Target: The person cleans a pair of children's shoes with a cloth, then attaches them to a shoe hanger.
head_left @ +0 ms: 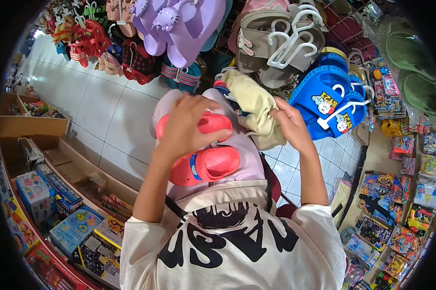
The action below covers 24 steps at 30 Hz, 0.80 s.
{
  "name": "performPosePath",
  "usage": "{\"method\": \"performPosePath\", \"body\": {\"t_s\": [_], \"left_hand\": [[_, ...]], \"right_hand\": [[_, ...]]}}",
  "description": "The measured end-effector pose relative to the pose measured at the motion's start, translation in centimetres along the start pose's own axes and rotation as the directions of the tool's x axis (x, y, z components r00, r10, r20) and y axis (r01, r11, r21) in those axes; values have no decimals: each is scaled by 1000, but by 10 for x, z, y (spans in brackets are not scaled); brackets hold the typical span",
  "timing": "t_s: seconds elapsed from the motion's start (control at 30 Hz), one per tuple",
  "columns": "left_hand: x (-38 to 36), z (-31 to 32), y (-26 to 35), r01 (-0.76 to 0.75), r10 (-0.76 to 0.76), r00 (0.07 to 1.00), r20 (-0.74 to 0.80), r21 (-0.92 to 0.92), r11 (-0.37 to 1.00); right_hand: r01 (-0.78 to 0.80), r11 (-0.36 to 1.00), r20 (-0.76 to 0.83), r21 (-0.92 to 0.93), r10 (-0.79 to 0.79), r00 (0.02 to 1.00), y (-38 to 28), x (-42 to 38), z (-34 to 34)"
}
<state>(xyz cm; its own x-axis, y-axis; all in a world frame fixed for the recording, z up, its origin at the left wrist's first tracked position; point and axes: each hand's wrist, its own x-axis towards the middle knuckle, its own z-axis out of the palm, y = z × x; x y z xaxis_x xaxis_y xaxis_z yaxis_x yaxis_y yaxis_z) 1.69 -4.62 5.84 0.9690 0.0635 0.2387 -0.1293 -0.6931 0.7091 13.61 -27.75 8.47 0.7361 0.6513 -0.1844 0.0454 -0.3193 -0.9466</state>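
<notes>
Two coral-red clogs rest on my lap over pale pink trousers: one clog (218,162) lies nearer my shirt, the other clog (213,124) just beyond it. Above the farther clog is my left hand (191,123), its thumb and fingers spread apart, partly covering that clog. My right hand (290,123) pinches the edge of a pale yellow cloth (251,99), which hangs over my right knee. Under the cloth, some dark blue and red items show only in part.
Purple slippers (186,29), grey sandals (271,38) and blue slippers (329,99) hang in front on white hooks. Boxed toys (75,227) fill a curved shelf on the left. Packaged toys (387,193) line the right side. White floor tiles (116,116) show between.
</notes>
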Motion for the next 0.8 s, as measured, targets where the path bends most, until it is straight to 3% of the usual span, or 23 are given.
{"method": "performPosePath", "body": {"t_s": [0.17,0.3,0.4,0.43,0.53,0.67,0.7,0.8], "left_hand": [[12,43,42,-4,-17,999,-44,-446,895],[15,40,44,32,-45,999,-25,-388,921],[13,37,42,57,-106,989,-103,-400,915],[12,34,40,108,-144,987,-66,-387,916],[18,16,43,130,-214,952,-218,-346,929],[30,-4,39,22,-99,956,-274,-271,962],[33,-7,39,53,-119,965,-232,-270,961],[49,-9,50,73,-100,995,-31,-474,877]], "right_hand": [[261,954,25,-149,-260,965,-22,-8,-12],[164,864,-136,-477,-257,957,-41,-25,-22],[127,879,-197,-459,-240,951,-28,-31,-36],[24,900,-281,-436,-161,946,-29,-35,-37],[-100,894,-268,-437,-23,963,-28,-47,-53],[53,730,-152,-681,-212,965,-37,-65,-65],[2,734,-189,-679,-178,966,-37,-69,-68],[0,673,-271,-739,-298,915,-41,-75,-60]]}}
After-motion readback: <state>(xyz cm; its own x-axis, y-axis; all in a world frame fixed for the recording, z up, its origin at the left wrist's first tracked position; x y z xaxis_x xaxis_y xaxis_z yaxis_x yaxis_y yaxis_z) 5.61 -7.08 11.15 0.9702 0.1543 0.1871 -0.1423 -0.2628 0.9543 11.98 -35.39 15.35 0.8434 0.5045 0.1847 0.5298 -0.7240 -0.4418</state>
